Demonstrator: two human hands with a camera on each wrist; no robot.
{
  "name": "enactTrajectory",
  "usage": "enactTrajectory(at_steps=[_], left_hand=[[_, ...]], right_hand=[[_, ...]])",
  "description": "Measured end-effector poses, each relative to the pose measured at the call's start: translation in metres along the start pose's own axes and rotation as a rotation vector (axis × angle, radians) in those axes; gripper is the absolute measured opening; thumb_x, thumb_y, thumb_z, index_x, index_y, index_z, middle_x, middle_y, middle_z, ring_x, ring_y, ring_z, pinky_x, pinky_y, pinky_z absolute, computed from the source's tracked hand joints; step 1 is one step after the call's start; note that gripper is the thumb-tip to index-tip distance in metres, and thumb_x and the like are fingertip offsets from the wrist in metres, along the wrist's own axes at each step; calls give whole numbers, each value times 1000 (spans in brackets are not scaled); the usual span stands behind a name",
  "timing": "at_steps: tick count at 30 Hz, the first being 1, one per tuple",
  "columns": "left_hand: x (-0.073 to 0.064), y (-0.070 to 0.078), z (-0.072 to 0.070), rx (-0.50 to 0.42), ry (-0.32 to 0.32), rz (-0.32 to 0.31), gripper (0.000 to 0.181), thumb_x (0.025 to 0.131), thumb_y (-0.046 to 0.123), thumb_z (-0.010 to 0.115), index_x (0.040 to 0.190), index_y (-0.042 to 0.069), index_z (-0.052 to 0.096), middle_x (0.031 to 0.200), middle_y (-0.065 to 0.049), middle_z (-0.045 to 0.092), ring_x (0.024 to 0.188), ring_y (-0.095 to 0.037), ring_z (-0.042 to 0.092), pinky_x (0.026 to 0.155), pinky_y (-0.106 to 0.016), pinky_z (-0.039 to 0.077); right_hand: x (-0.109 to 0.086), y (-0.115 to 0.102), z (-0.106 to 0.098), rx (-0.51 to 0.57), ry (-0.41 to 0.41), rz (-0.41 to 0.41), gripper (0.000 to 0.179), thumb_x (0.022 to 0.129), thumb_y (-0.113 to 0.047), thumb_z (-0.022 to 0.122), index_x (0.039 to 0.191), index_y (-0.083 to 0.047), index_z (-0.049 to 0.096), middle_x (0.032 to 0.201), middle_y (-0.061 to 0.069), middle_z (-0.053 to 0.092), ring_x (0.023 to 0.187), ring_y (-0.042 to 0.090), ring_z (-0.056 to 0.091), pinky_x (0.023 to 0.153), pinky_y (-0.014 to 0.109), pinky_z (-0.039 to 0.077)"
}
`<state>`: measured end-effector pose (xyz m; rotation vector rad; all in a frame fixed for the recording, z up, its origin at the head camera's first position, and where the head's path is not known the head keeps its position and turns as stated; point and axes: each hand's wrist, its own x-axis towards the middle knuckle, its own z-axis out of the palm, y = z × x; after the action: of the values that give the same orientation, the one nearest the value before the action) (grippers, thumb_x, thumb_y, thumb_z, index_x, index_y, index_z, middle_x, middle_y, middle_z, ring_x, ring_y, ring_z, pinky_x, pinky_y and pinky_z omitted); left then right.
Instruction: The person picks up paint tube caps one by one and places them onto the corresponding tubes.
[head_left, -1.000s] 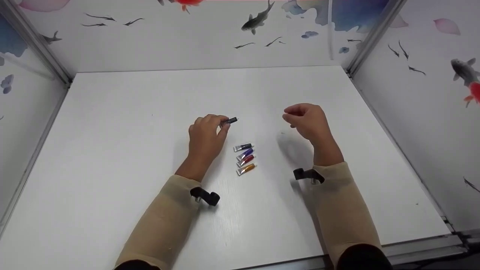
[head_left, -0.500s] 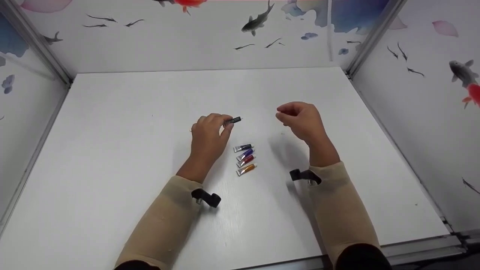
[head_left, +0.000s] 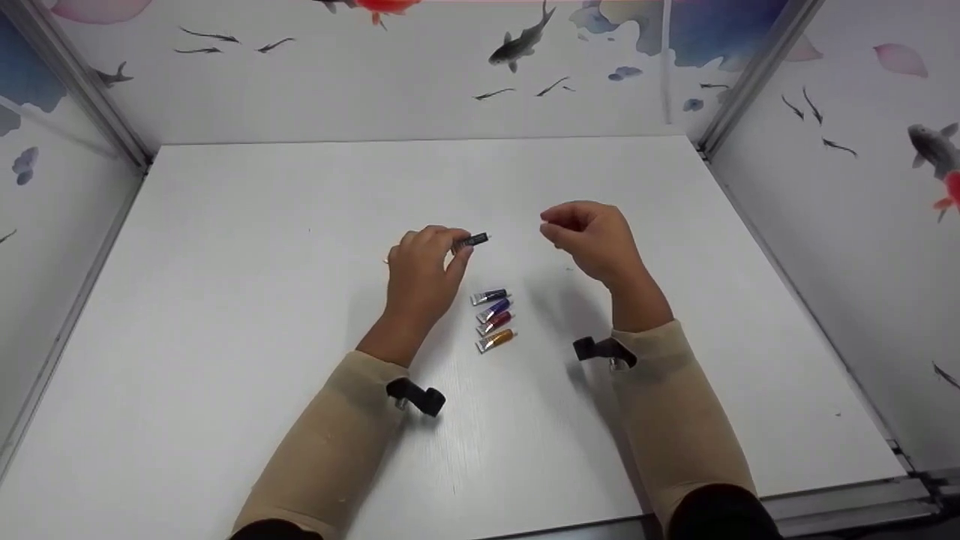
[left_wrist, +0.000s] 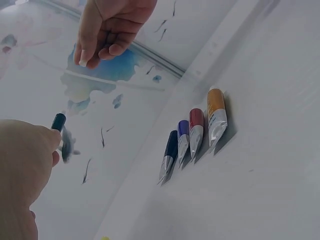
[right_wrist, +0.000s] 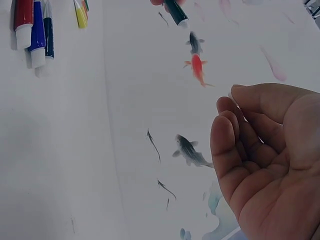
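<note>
Half-hiding dark-green tube (head_left: pixel 478 239): left hand (head_left: pixel 424 271)

Head view downward, wrists close, tubes (head_left: pixel 494 323) shared

Two hands are here, one left hand (head_left: pixel 421 270) and one right hand (head_left: pixel 596 236), with two sleeves, left sleeve (head_left: pixel 322 442) and right sleeve (head_left: pixel 682 412), and two black wrist mounts, left mount (head_left: pixel 416 396) and right mount (head_left: pixel 604 350). Paint tubes: four in a row, namely one dark blue tube (head_left: pixel 490 297), one violet-blue tube (head_left: pixel 495 310), one red tube (head_left: pixel 494 323) and one ochre tube (head_left: pixel 496 341); one dark green tube (left_wrist: pixel 59 121) in the left fingers; one yellow tube (right_wrist: pixel 80 15), with coloured slivers beside it too small to count. There is one tabletop (head_left: pixel 187 300).
</note>
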<state>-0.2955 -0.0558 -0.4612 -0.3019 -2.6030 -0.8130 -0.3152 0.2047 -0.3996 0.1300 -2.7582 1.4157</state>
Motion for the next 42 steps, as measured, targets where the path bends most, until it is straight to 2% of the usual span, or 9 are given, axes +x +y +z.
enactTrajectory(at_steps=[13,22,35,42], left_hand=[[0,2,2,-10,21,24,26,106,38,68,127,24,75,124,5,76,113,-22,68,93,-46,50],[-2,9,-2,-28,47,55,25,106,36,69,126,23,76,121,4,77,109,-21,68,95,-47,52],[-2,11,-2,-30,33,69,26,106,38,67,127,23,75,123,5,77,111,-22,67,100,-49,51],[-3,13,-3,-22,29,89,28,107,39,66,128,23,75,122,5,77,111,-22,67,97,-47,51]], right_hand=[[3,-3,8,33,-11,-25,19,102,-25,75,119,-21,80,110,4,78,95,21,70,81,31,58],[0,-4,12,63,-19,-146,19,101,-27,76,118,-19,81,107,3,78,92,21,69,79,28,59],[0,-8,21,55,-42,-155,19,101,-28,76,118,-19,81,104,3,77,90,22,69,80,29,59],[-1,-7,24,46,-60,-163,23,102,-26,75,120,-12,80,102,5,77,89,20,69,78,27,58]])
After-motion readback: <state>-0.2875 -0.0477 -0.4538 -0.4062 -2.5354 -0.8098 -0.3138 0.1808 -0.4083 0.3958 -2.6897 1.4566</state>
